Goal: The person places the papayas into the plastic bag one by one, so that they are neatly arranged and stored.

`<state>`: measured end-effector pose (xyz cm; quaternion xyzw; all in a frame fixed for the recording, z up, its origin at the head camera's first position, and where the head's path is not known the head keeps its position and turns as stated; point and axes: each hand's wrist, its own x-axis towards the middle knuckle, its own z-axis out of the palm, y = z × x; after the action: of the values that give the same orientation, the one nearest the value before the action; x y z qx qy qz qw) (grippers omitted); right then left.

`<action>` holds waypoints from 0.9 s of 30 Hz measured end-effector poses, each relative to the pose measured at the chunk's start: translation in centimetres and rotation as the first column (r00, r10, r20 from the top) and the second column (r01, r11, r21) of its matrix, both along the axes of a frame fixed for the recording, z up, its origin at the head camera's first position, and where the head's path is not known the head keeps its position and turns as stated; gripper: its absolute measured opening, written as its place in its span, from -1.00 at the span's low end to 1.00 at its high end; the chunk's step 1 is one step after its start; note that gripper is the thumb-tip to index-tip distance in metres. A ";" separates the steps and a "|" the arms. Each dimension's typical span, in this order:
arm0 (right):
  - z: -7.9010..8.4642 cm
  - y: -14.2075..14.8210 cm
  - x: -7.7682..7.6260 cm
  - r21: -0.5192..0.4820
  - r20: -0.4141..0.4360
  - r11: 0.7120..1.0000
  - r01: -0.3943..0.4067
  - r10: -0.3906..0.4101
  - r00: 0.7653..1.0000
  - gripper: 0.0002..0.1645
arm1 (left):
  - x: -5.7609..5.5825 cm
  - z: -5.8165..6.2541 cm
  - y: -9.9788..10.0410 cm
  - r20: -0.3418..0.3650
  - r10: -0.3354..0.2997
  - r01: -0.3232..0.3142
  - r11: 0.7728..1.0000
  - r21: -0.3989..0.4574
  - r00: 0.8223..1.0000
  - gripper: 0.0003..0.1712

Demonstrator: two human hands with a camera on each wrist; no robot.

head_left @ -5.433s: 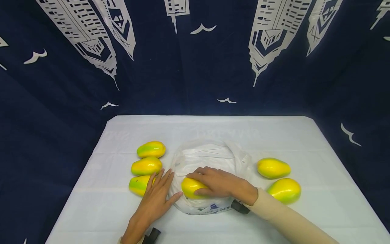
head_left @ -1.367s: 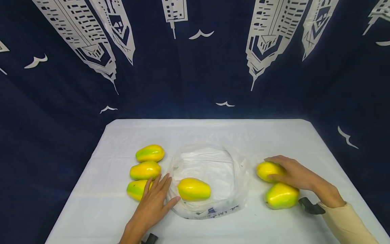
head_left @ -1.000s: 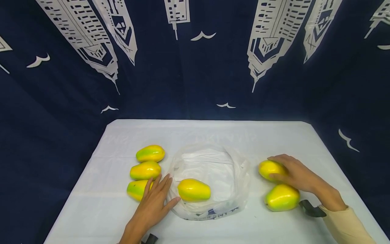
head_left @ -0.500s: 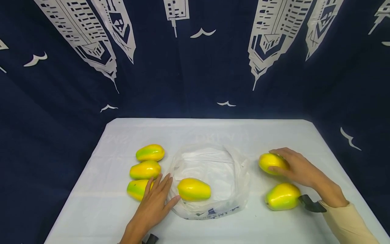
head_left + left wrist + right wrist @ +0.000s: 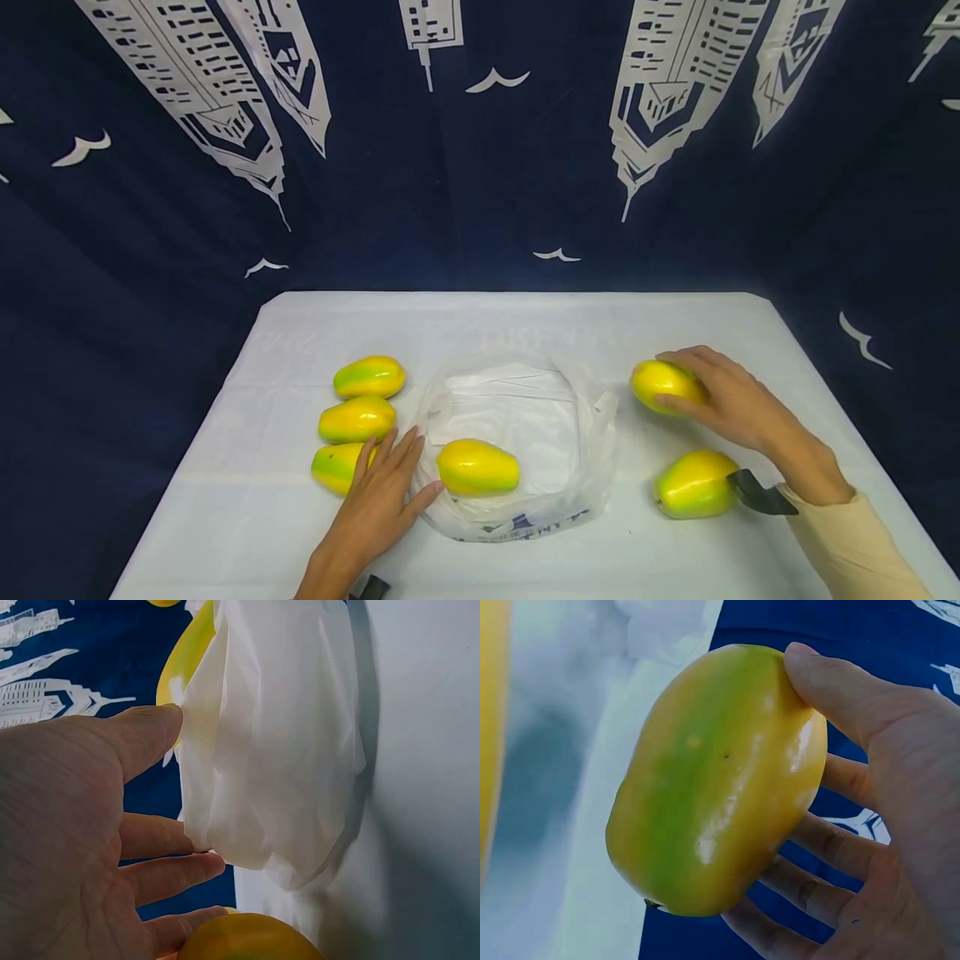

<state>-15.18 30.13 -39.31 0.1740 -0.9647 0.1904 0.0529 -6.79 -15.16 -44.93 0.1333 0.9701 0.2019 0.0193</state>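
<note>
Between the thumb and fingers of the right hand sits a fruit, yellow with a green stripe (the right wrist view shows the stripe best, and a small dark tip too); the thumb grips one side, the fingers the other. Well below those fingertips, toward the person, a second fruit lies on the white table, partly covered by a black device at the cuff of the beige sleeve. The fingers of the left hand are straight and spread wide, touching the side of an opened white bag. Just right of the left thumb tip, a bagged fruit lies inside the opening. On the outer side of the left fingers, three more stand in a close column: the near fruit, partly covered by the fingers, the middle fruit just past the fingertips, and the far fruit beyond it. Farther off than all the fingers hangs a navy cloth printed with white towers and birds.
</note>
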 end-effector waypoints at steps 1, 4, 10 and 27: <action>0.2 -0.2 0.0 0.000 0.001 1.000 0.005 -0.005 1.000 -0.29 | 0.0 0.0 0.0 0.001 0.002 -0.002 1.000 -0.001 1.000 -0.18; 0.6 -0.6 0.2 -0.001 0.013 1.000 0.024 -0.024 1.000 -0.27 | 0.1 -0.1 0.0 0.004 0.006 -0.006 1.000 0.002 1.000 -0.17; 1.1 -1.3 0.2 -0.015 0.050 0.999 0.046 -0.046 0.998 -0.20 | 0.0 -0.2 -0.1 -0.010 -0.001 0.001 1.000 -0.006 1.000 -0.19; 1.8 -4.5 -0.1 -0.052 0.018 0.998 -0.029 0.030 0.999 -0.28 | 0.2 -0.1 -0.1 -0.015 -0.006 0.005 1.000 -0.002 1.000 -0.20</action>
<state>-15.28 25.59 -37.48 0.1848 -0.9573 0.2178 0.0454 -6.63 -15.29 -45.07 0.1375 0.9701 0.1997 0.0125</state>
